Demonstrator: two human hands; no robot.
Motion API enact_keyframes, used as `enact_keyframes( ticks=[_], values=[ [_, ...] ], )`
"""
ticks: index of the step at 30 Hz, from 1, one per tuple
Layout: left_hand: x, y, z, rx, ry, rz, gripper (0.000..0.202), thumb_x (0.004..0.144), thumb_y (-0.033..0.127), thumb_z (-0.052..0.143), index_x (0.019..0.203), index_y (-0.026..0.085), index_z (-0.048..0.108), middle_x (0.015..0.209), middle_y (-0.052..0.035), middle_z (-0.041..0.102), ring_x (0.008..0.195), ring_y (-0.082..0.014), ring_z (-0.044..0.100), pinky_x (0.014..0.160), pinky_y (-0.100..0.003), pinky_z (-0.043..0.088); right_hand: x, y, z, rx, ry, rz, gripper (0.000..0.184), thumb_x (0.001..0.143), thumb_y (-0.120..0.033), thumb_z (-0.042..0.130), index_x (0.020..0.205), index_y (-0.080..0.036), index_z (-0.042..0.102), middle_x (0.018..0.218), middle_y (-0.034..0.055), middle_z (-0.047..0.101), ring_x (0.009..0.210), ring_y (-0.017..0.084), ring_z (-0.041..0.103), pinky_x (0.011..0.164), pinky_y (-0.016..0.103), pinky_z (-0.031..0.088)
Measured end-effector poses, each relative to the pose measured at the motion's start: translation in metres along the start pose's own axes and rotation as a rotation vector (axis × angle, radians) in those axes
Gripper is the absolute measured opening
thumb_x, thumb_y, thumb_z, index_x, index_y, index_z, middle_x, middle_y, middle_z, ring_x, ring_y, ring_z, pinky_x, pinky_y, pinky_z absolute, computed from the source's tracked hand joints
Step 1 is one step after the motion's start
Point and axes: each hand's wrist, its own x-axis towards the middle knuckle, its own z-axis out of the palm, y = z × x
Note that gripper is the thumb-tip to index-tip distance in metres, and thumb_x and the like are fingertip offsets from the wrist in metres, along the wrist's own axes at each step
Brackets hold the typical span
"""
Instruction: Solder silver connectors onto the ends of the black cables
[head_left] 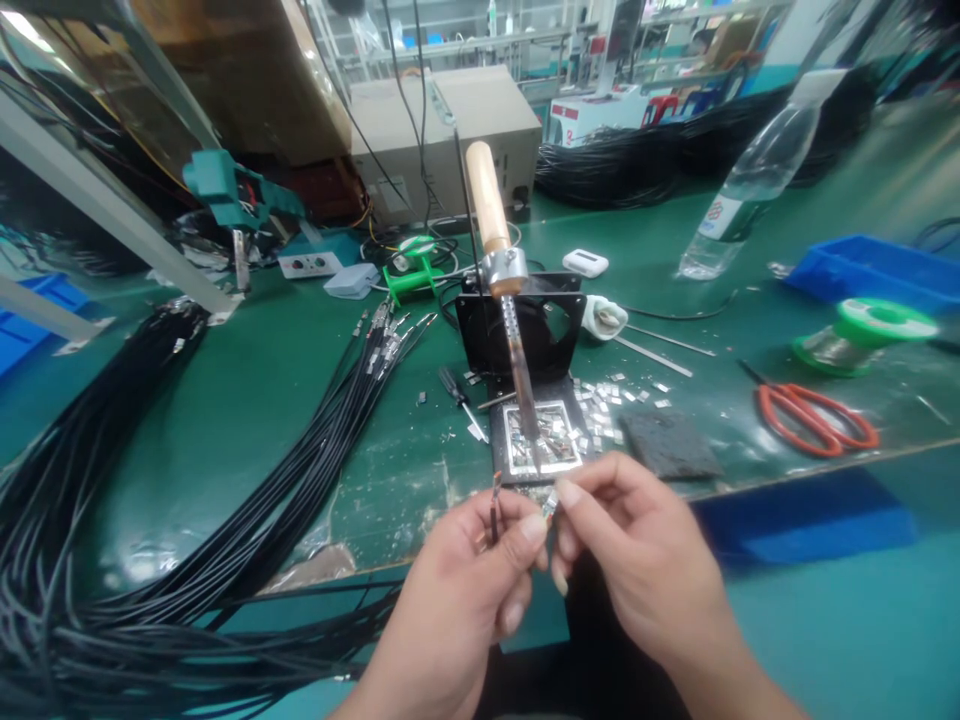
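Observation:
Low in the middle of the head view, my left hand (480, 570) pinches a thin black cable (494, 520), its stripped, copper-coloured end pointing up. Close beside it, my right hand (637, 560) grips a small silvery metal piece (551, 500) between thumb and fingertips. Just above my hands, a soldering iron (517, 340) with a wooden handle hangs tip down in its stand. Its tip reaches over a white-edged tray (512, 450) of small metal bits. Small silvery pieces (600, 410) lie scattered right of the tray, near a dark square pad (670, 445).
Bundles of black cables (330, 440) cover the left. Orange-handled scissors (814, 415), a green solder spool (862, 335), a blue bin (877, 275) and a plastic bottle (750, 190) stand right. A black fan frame (472, 340) sits behind the iron; a screwdriver (457, 390) lies left of the tray.

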Motion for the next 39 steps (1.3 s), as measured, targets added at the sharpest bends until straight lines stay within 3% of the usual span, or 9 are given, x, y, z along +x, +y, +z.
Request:
enact_keyframes(
  ticks=[12,20,26,30,39],
  values=[
    [-0.009,-0.011,-0.003,0.05,0.015,-0.043,0.045,0.083,0.048,0.084,0.095,0.012,0.059,0.068,0.001,0.056,0.052,-0.0035,0.033,0.048,-0.018,0.021,-0.019,0.003,-0.003,0.061,-0.029,0.008,0.027,0.098,-0.036,0.072,0.087,-0.016,0.058,0.06,-0.0012,0.063,0.048,0.012,0.064,0.05,0.021,0.054],
    [-0.016,-0.017,-0.006,0.066,-0.015,-0.088,0.047,0.083,0.048,0.084,0.084,0.013,0.054,0.061,0.0022,0.053,0.05,-0.003,0.036,0.045,-0.014,0.022,-0.026,-0.001,-0.011,-0.004,-0.107,0.002,0.022,0.1,-0.032,0.07,0.09,-0.015,0.06,0.066,0.0012,0.067,0.058,0.012,0.068,0.059,0.021,0.057],
    [-0.019,-0.03,-0.012,0.111,-0.013,0.05,0.037,0.094,0.046,0.075,0.105,0.019,0.053,0.071,0.0027,0.056,0.05,-0.0053,0.048,0.042,-0.012,0.03,-0.022,0.0,-0.014,0.104,-0.164,0.153,0.029,0.1,-0.037,0.071,0.09,-0.015,0.055,0.064,-0.0004,0.066,0.052,0.011,0.066,0.053,0.021,0.055],
    [-0.022,-0.032,-0.012,0.126,-0.055,0.107,0.037,0.096,0.046,0.073,0.115,0.019,0.058,0.07,0.0026,0.056,0.05,-0.0058,0.049,0.041,-0.011,0.033,-0.021,0.001,-0.013,0.148,-0.187,0.173,0.03,0.099,-0.037,0.072,0.09,-0.015,0.055,0.062,-0.0007,0.066,0.05,0.011,0.065,0.05,0.02,0.053],
    [-0.024,-0.033,-0.015,0.219,-0.065,0.109,0.04,0.097,0.054,0.069,0.108,0.018,0.057,0.06,0.0024,0.055,0.047,-0.0063,0.043,0.042,-0.013,0.033,-0.025,0.001,-0.014,0.158,-0.196,0.173,0.029,0.099,-0.037,0.071,0.091,-0.014,0.055,0.062,-0.0012,0.067,0.049,0.011,0.065,0.05,0.019,0.053]
  ],
)
